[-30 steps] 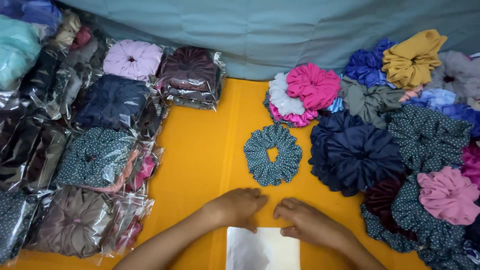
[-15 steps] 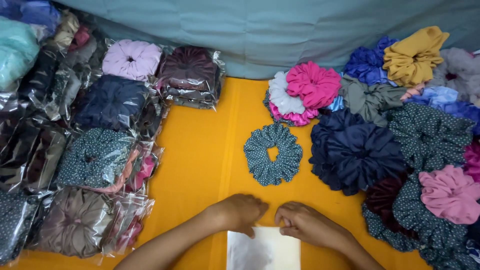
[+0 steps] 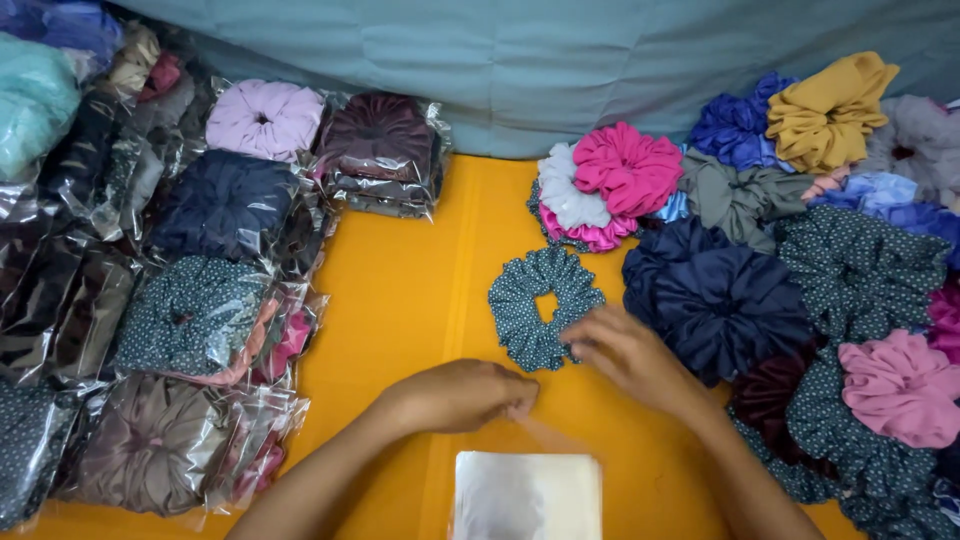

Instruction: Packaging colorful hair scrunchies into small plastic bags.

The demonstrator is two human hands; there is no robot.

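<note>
Head view: the camera is looking down at two bare hands working over an orange table surface (image 3: 420, 300).
Change, right hand: the right hand (image 3: 625, 355) is leaving its earlier place beside the left hand, just above the bag stack, and is reaching up and away toward the dotted teal scrunchie (image 3: 545, 305).
Right hand state: the fingers are spreading loosely, with the fingertips touching or just overlapping the scrunchie's near-right edge; a closed grip is not showing yet.
Change, left hand: the left hand (image 3: 465, 392) is staying almost where it was half a second ago.
Left hand state: the fingers are curled, pinching the corner of a thin clear bag (image 3: 545, 432) that is trailing from its fingertips toward the right.
Bag stack: a stack of clear flat bags (image 3: 527, 495) is lying just below both hands, at the bottom edge of the view.
Scrunchie position: the dotted teal scrunchie is lying flat and alone, just beyond the right hand and well apart from the left hand.
Loose pile: a heap of unbagged scrunchies (image 3: 800, 250), navy, pink, mustard and dotted, is lying to the right of the right hand.
Bagged pile: bagged scrunchies (image 3: 190, 310) are lying stacked to the left of the left hand.
Meaning: judging by the split of the hands, one bag is now separated and held, and the single scrunchie is being fetched for it; insertion is not yet done.
</note>
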